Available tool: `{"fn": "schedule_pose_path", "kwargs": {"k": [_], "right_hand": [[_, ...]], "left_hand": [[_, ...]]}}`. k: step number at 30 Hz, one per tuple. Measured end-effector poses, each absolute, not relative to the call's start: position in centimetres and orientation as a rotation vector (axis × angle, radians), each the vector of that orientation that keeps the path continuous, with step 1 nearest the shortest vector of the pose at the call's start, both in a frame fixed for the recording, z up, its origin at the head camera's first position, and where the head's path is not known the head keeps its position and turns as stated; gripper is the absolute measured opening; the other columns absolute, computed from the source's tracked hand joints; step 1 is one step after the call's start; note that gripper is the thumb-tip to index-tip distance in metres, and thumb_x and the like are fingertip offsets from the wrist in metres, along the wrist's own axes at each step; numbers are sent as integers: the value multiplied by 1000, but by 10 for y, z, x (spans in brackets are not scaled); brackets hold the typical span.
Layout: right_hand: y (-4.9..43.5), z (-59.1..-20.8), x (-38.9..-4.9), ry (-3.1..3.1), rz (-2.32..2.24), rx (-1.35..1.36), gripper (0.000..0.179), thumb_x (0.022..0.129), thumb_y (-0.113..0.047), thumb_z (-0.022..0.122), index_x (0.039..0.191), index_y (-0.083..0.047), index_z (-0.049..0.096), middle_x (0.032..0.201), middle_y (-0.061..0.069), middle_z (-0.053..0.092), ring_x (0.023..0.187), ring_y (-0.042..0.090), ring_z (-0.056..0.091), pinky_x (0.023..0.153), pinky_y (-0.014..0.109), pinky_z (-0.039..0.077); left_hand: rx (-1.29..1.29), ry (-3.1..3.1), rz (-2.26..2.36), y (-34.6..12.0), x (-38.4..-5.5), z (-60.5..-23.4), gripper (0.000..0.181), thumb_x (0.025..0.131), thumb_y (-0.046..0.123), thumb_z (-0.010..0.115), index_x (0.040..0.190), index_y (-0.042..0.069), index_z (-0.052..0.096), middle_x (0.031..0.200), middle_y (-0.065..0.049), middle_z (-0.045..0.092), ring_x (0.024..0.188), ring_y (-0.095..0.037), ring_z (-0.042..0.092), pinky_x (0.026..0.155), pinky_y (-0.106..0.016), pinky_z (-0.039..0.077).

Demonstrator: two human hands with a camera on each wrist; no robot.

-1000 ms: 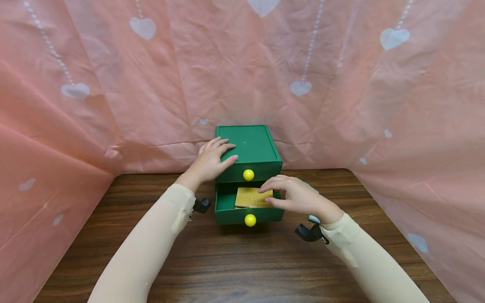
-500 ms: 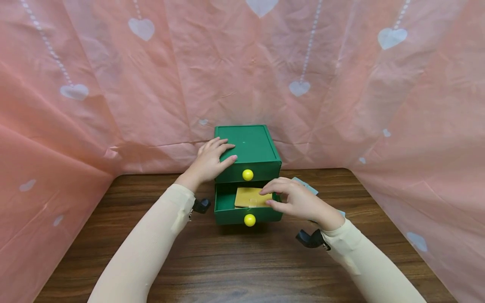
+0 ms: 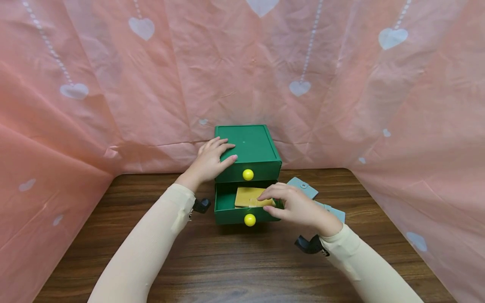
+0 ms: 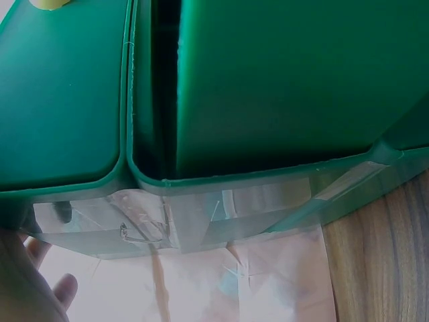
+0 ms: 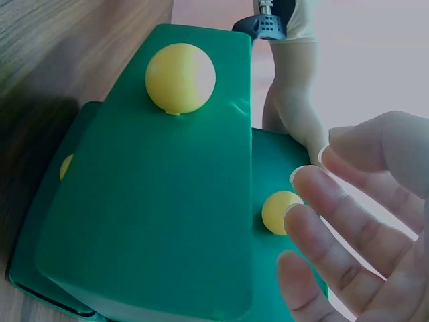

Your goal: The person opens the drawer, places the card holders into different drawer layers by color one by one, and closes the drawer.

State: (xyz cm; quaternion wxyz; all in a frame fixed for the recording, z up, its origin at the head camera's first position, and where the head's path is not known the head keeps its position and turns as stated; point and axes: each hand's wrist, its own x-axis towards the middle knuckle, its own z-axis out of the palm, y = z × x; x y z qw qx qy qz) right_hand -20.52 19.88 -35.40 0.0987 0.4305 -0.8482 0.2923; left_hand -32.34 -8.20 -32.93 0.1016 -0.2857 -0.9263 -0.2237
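A green drawer cabinet (image 3: 246, 143) with yellow ball knobs stands at the back in the head view. Its drawer under the top one (image 3: 231, 216) is pulled out, and a flat yellow booklet with a strap (image 3: 246, 195) lies inside. My left hand (image 3: 210, 160) rests on the cabinet's top at its left edge, fingers spread. Over the drawer's right end hovers my right hand (image 3: 293, 206), thumb apart from bent fingers, fingertips overlapping the booklet. In the right wrist view, nothing shows between the loosely bent fingers (image 5: 335, 241).
Two flat light-blue pieces lie on the wooden table (image 3: 242, 261) right of the cabinet: one with a round snap (image 3: 299, 185), another (image 3: 335, 213) partly behind my right hand. A pink curtain (image 3: 242, 63) hangs around the back and sides.
My right hand has shifted slightly down and left, toward the drawer's front, uncovering more of the light-blue pieces. The left hand, the drawer and the booklet have stayed put.
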Motion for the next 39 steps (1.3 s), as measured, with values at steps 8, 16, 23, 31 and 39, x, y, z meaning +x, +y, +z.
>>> {"fn": "schedule_pose_path", "kwargs": {"k": [8, 16, 23, 31, 39], "right_hand": [[196, -359, -202, -2539, 864, 1267, 24, 91, -14, 76, 114, -11, 74, 112, -8, 69, 103, 12, 62, 84, 38, 54], [195, -364, -200, -2529, 843, 1281, 23, 91, -15, 75, 114, -13, 74, 113, -9, 68, 105, 10, 62, 86, 33, 52], [194, -365, -197, -2533, 805, 1293, 22, 92, -16, 74, 114, -13, 73, 114, -9, 68, 107, 11, 62, 89, 34, 52], [190, -366, -191, -2535, 768, 1316, 22, 93, -16, 73, 114, -12, 73, 114, -8, 68, 108, 12, 62, 91, 34, 52], [183, -368, -182, -2568, 660, 1244, 22, 91, -16, 74, 113, -12, 74, 109, -6, 69, 101, 11, 63, 84, 32, 54]], "left_hand": [[-842, -2741, -662, -81, -323, -330, 58, 103, 55, 44, 149, 21, 49, 160, -6, 33, 152, -28, 13, 118, -58, 12], [-841, -2742, -660, -82, -324, -330, 58, 102, 56, 44, 149, 21, 49, 160, -7, 32, 152, -27, 12, 118, -57, 11], [-839, -2739, -663, -82, -323, -330, 58, 102, 56, 44, 149, 21, 49, 160, -6, 33, 152, -27, 13, 118, -57, 11], [-843, -2732, -664, -82, -323, -330, 58, 103, 55, 45, 148, 21, 50, 160, -7, 33, 152, -28, 13, 118, -58, 11], [-840, -2739, -661, -82, -323, -330, 58, 103, 55, 44, 149, 21, 49, 160, -7, 33, 152, -28, 13, 118, -58, 11]]}}
